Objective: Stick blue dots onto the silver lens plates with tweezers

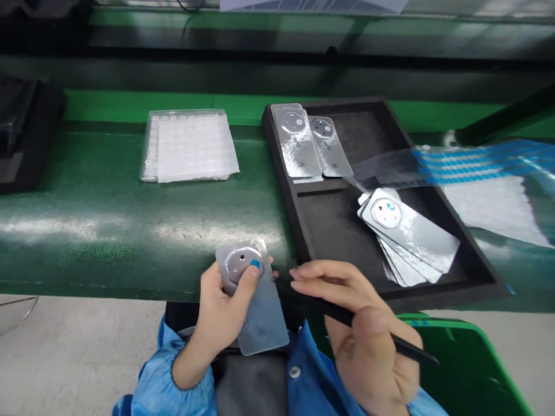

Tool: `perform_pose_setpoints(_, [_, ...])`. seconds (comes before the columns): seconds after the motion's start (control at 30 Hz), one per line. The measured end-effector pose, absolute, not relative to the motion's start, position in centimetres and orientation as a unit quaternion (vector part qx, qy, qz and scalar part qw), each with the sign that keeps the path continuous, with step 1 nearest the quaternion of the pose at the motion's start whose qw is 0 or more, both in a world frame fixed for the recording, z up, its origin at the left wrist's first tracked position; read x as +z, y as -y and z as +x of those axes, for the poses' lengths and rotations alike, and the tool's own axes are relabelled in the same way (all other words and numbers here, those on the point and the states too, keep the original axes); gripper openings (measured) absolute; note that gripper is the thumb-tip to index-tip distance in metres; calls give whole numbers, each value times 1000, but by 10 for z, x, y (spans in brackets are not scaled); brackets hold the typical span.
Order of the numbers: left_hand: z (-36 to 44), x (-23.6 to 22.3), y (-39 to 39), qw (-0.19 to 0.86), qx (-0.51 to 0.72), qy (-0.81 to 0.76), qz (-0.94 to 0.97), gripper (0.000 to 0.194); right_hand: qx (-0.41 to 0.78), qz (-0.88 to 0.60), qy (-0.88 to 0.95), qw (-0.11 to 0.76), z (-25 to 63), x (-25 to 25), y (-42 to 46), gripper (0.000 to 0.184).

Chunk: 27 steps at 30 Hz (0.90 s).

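My left hand (pixel 229 309) grips a phone back cover (pixel 264 318), silvery and rectangular, with an octagonal camera ring at its upper end. The thumb presses beside a small blue sticker (pixel 255 263) on that ring. Just right of the cover, my right hand (pixel 368 335) is wrapped round a slim black pen-like tool (pixel 410 348), slightly blurred. Its front end lies near the fingertips, apart from the cover; the exact tip is hard to make out. Fanned-out similar covers (pixel 416 237) rest in the lower part of the black tray (pixel 321 231).
More covers (pixel 299 144) lie in the tray's upper compartment. A clear box (pixel 150 156) with a white sheet (pixel 195 147) stands at the back left. Film with blue stickers (pixel 468 164) stretches over the tray's right edge. Below the green bench (pixel 108 219) is a green bin (pixel 468 358).
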<state>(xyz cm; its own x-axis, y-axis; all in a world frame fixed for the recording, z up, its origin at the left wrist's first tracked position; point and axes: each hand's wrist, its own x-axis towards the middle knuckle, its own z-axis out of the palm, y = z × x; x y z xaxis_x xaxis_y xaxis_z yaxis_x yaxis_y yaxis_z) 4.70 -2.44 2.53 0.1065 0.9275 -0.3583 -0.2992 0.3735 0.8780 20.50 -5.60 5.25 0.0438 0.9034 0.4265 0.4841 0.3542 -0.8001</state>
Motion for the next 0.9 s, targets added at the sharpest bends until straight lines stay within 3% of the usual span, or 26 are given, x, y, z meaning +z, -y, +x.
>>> perform_pose_setpoints(0.13, [50,31,22,693,469,-472,278,31,201,-527,701,436,212,83,49,25])
perform_pose_setpoints(0.3, [50,35,21,651,506,-459,330,15,149,-482,792,344,211,93,40,15])
perform_pose_setpoints(0.5, [48,29,22,625,496,-459,391,9,75,-427,845,313,213,75,31,27])
perform_pose_setpoints(0.9, [46,24,25,628,479,-452,415,17,77,-401,869,278,220,78,27,34])
